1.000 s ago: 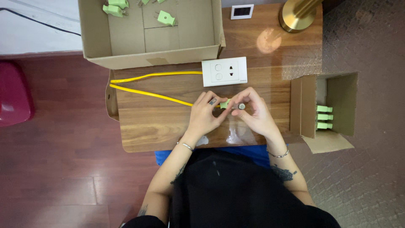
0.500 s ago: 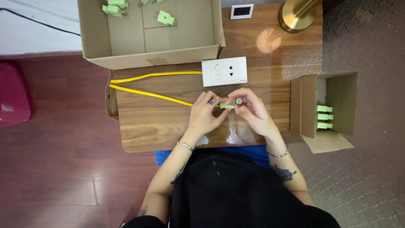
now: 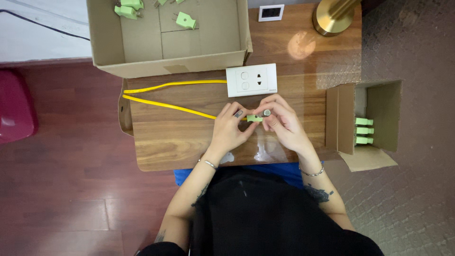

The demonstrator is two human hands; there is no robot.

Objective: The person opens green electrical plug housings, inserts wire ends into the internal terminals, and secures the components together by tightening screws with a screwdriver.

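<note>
Small wooden table [image 3: 180, 142], warm brown grain, glossy top showing a round light reflection [image 3: 301, 45]. Brass lamp base [image 3: 332, 16] at the far right corner. Floor: dark reddish wood boards [image 3: 61, 189] to the left, grey patterned carpet [image 3: 417, 204] to the right. Red object [image 3: 14, 111] at left edge, partly cropped.

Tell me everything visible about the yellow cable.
The yellow cable is thin, plastic-looking and doubled back: one run leaves the white socket plate, bends near the table's left edge, and returns slanting to the green plug. It lies flat on the wood. The left hand and right hand grip the plug end.
</note>
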